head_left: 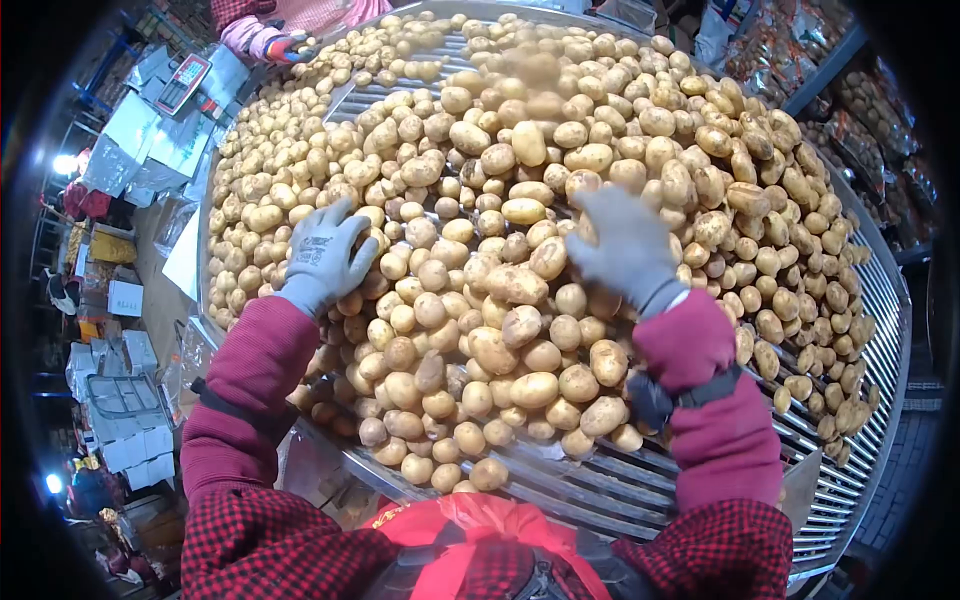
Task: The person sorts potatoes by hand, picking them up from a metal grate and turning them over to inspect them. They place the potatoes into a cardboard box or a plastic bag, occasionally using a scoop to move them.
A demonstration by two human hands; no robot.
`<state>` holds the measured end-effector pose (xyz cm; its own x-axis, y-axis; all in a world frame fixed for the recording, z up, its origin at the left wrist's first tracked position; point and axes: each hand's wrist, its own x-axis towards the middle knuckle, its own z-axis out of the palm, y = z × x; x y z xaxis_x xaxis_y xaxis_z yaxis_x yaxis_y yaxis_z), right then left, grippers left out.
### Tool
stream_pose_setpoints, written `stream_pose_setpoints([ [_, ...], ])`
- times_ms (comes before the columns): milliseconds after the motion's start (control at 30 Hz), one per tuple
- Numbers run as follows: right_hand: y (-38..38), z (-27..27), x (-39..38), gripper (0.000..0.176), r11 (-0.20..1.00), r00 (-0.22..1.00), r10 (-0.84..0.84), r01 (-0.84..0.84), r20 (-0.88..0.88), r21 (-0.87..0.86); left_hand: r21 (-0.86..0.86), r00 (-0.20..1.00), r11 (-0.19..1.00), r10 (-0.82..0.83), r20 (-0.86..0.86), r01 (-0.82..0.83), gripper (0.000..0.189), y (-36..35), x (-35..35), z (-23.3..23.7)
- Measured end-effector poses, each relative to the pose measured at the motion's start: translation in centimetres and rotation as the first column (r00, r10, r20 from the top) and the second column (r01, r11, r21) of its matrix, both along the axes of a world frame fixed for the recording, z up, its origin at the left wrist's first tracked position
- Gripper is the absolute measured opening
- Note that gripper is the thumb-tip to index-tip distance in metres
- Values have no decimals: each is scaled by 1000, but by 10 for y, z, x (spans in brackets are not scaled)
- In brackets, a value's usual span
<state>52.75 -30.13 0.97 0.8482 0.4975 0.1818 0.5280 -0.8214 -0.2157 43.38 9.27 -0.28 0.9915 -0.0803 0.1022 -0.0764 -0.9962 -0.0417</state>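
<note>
Many potatoes (515,285) lie heaped on a slatted metal table (600,490). My left hand (325,255), in a grey glove, rests on the potatoes left of the middle, its fingers spread and nothing held in it. On the right, my right hand (625,245), also gloved in grey, is over the pile with its thumb and fingers apart. It is blurred by motion, and potatoes lie right beside its fingertips. No potato shows in its grasp.
Across the table at the upper left, another person's gloved hand (290,48) is at the potatoes. A scale (184,84) and white boxes (130,140) stand beyond the left edge. Bagged goods (800,40) are at the upper right, beside a metal post (825,72).
</note>
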Motion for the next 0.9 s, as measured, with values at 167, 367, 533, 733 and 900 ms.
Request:
stream_pose_setpoints([
  [167, -19, 3, -52, 52, 944, 999, -14, 24, -31, 330, -98, 940, 959, -233, 250, 264, 38, -61, 28, 23],
  [367, -58, 35, -82, 44, 252, 811, 286, 449, -509, 857, -253, 697, 650, -661, 277, 717, 54, -191, 118, 42],
  [533, -101, 21, -93, 39, 150, 919, 133, 351, -370, 924, -144, 845, 844, -530, -78, 516, 56, -253, 185, 24],
  [733, -118, 34, -88, 34, 381, 748, 127, 570, -652, 728, -82, 848, 887, -459, -266, 455, 60, -257, 179, 49],
  [900, -86, 37, -89, 64, 969, 934, -65, 144, -351, 203, -295, 716, 860, -511, -476, 418, 59, -225, 173, 32],
])
